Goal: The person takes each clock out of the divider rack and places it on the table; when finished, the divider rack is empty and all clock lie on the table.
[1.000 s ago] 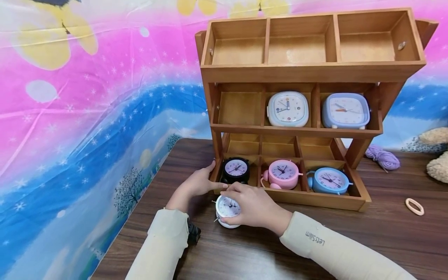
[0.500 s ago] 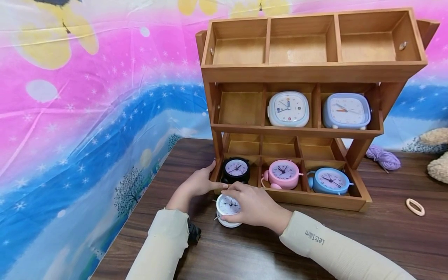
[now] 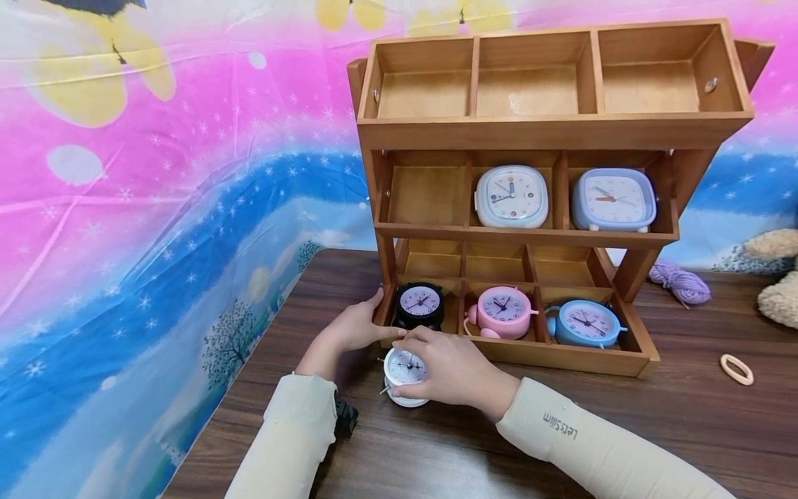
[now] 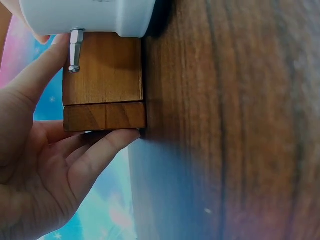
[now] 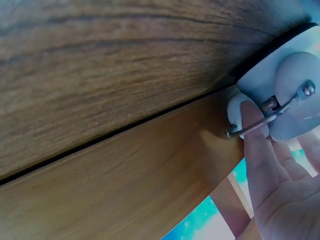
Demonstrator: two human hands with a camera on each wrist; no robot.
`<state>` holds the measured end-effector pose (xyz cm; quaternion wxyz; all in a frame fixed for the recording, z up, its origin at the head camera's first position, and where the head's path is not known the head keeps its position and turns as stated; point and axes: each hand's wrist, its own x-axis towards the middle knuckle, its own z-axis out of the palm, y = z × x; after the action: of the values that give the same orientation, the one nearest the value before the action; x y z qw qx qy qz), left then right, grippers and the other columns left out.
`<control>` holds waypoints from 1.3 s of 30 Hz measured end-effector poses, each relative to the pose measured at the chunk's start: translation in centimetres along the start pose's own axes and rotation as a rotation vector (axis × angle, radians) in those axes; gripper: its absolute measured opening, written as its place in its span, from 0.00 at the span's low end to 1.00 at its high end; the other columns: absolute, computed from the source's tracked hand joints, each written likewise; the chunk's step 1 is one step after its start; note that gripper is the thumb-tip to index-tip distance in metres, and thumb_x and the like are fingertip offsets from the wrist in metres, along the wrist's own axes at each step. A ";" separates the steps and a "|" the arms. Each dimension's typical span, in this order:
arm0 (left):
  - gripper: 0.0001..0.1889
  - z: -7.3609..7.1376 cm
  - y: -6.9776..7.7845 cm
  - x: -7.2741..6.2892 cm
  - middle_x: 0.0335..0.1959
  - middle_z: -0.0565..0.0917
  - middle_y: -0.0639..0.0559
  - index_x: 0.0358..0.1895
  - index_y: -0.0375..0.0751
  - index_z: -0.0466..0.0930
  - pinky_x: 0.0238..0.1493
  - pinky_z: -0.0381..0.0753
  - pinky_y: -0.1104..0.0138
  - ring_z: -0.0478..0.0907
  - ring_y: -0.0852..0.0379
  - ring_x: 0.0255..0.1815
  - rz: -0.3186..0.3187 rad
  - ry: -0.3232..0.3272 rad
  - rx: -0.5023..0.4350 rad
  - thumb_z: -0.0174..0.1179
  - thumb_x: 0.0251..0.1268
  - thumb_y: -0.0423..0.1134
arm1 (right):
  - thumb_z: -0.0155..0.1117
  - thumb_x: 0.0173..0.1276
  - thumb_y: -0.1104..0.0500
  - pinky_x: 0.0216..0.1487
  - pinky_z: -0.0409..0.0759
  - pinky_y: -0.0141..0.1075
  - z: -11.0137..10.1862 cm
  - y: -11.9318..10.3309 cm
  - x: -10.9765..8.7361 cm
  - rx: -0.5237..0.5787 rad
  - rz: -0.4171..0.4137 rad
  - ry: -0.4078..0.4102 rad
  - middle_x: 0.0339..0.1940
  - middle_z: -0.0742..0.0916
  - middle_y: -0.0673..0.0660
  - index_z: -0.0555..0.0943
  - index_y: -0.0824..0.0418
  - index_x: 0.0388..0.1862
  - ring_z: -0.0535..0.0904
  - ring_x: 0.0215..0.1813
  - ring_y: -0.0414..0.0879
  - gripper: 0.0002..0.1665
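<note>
A white twin-bell alarm clock (image 3: 401, 373) lies face up on the table, close against the front board of a wooden shelf (image 3: 548, 132). Its metal feet point left; the bells and handle (image 5: 270, 120) show in the right wrist view. My right hand (image 3: 458, 367) holds it from the right, fingers over the upper rim and thumb at the lower side. My left hand (image 3: 349, 326) grips the bottom tray's front left corner, thumb along the front and fingers at the side (image 4: 105, 155). Just behind the thumb sits a black alarm clock (image 3: 420, 301).
The bottom tray also holds a pink alarm clock (image 3: 503, 312) and a blue alarm clock (image 3: 586, 324). A white clock (image 3: 512, 208) and a lavender clock (image 3: 614, 201) stand in the middle tier. Purple yarn (image 3: 682, 281), a wooden ring (image 3: 737, 369) and a plush toy (image 3: 779, 298) lie right.
The head view shifts very slightly. Both hands and the white alarm clock stay in the same place.
</note>
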<state>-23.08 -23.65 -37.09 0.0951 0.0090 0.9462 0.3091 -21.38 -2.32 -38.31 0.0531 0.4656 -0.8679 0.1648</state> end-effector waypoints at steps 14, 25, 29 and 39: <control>0.49 0.2 -0.2 0.2 0.75 0.62 0.36 0.81 0.42 0.42 0.67 0.66 0.45 0.64 0.38 0.72 -0.006 0.003 -0.016 0.64 0.67 0.54 | 0.63 0.62 0.28 0.44 0.83 0.45 -1.9 -0.2 -0.1 -0.070 0.008 0.000 0.58 0.82 0.52 0.79 0.49 0.65 0.82 0.54 0.48 0.39; 0.52 0.3 0.0 0.2 0.75 0.61 0.35 0.81 0.43 0.41 0.67 0.66 0.45 0.63 0.37 0.72 -0.027 0.004 -0.007 0.65 0.64 0.58 | 0.64 0.69 0.39 0.70 0.61 0.60 -7.7 1.3 1.5 -0.104 -0.019 0.266 0.77 0.66 0.56 0.71 0.50 0.73 0.58 0.77 0.54 0.37; 0.52 0.3 0.0 0.3 0.75 0.60 0.35 0.81 0.44 0.41 0.67 0.66 0.45 0.63 0.37 0.72 -0.034 0.005 0.001 0.65 0.64 0.58 | 0.63 0.69 0.39 0.71 0.57 0.61 -9.8 2.1 1.9 -0.159 -0.017 0.332 0.77 0.65 0.57 0.70 0.51 0.74 0.54 0.79 0.55 0.38; 0.52 0.4 0.0 0.3 0.76 0.60 0.35 0.81 0.44 0.42 0.68 0.65 0.45 0.62 0.37 0.73 -0.049 0.008 0.004 0.65 0.63 0.59 | 0.60 0.69 0.36 0.71 0.54 0.64 -14.2 4.2 3.0 -0.212 0.106 0.358 0.78 0.64 0.59 0.71 0.51 0.73 0.51 0.80 0.56 0.38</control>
<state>-23.28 -23.44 -37.47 0.0990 -0.0154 0.9472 0.3046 -27.41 2.22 -25.23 0.2464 0.3744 -0.8804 0.1551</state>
